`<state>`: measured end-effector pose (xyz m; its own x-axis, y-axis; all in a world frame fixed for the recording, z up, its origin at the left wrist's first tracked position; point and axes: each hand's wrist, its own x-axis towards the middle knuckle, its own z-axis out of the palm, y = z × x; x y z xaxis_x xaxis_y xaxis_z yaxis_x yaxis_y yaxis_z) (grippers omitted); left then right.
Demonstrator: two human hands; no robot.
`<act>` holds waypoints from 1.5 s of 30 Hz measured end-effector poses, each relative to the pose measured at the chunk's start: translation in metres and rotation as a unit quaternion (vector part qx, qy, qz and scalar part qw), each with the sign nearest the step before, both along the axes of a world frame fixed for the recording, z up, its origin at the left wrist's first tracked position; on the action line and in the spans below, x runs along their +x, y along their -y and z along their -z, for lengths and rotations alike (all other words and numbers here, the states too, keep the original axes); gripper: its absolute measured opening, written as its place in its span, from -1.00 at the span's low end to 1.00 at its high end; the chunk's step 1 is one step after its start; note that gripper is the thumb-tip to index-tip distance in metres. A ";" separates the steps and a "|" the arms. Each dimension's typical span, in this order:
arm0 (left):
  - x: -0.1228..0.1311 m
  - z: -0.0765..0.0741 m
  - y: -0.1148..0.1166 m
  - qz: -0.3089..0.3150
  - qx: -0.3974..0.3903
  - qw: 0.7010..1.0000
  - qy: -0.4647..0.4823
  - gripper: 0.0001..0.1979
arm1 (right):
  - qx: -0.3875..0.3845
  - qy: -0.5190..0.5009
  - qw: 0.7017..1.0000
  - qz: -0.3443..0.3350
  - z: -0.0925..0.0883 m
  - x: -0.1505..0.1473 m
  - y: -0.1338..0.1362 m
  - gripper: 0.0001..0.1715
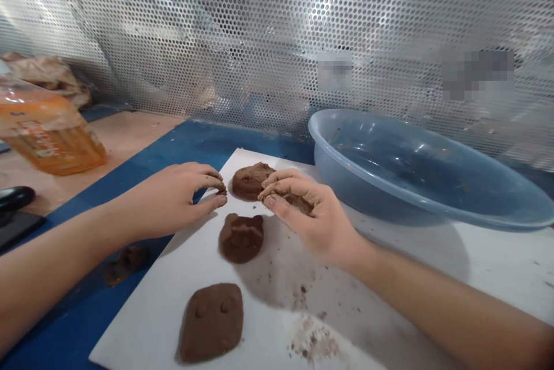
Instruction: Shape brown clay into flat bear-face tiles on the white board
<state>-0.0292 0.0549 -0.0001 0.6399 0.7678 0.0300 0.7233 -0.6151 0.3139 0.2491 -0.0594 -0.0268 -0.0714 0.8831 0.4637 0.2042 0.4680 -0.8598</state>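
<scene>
My left hand [190, 194] is closed in a loose pinch just left of the clay lump, a small dark bit of clay [222, 190] at its fingertips. Clay smears cover the fingers of my right hand [303, 208], which are curled with the thumb pressed toward the index finger; what lies between them is too small to make out. Behind its fingertips rests a rough brown clay lump [251, 181]. Below both hands lies a bear-head clay piece [241, 238] with two round ears. Nearer me is a flat, squarish clay piece [212, 324] with two round bumps.
A white board [142, 324] with scattered clay crumbs [314, 341] lies on a blue surface [173, 150]. At right stands a large blue basin [367, 179]. An orange liquid bottle [52, 127] is at left. A perforated metal sheet [259, 29] rises behind. Beneath my left forearm are clay scraps [125, 265].
</scene>
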 end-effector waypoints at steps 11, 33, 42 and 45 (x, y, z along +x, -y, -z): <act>-0.002 -0.001 -0.001 -0.030 0.025 0.999 0.022 -0.23 | -0.042 0.016 0.999 -0.015 -0.001 -0.001 0.001 -0.90; 0.023 -0.024 0.059 0.034 -0.232 0.933 0.274 -0.45 | -0.002 0.014 1.000 0.023 -0.005 -0.005 0.008 -0.51; 0.033 -0.012 0.066 0.023 -0.263 0.904 0.337 -0.66 | 0.059 0.040 0.997 0.024 -0.003 -0.005 0.009 -0.56; 0.032 -0.010 0.065 0.025 -0.273 0.895 0.351 -0.69 | 0.075 0.043 0.996 0.018 -0.003 -0.004 0.010 -0.53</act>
<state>0.0031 -0.0101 0.0101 0.6453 0.7610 0.0666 0.2057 -0.2570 0.9443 0.2451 -0.0692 -0.0241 -0.0851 0.8067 0.5848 0.2934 0.5812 -0.7590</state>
